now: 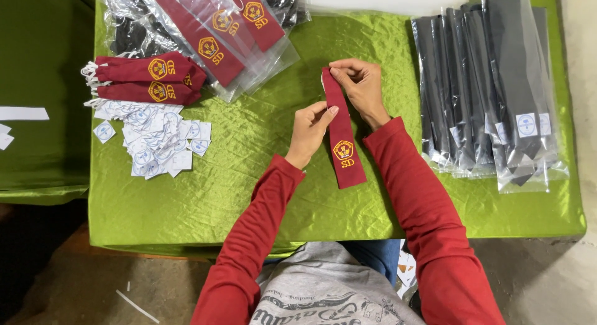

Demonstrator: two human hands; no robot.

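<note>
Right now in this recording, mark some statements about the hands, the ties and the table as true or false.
1. Both hands hold one maroon tie. True: the left hand and the right hand grip it.
2. The table cloth is blue. False: it is green.
3. The grey ties in clear bags lie by the left hand. False: they lie on the right side.
4. Small white paper labels lie in a heap on the left. True.
</note>
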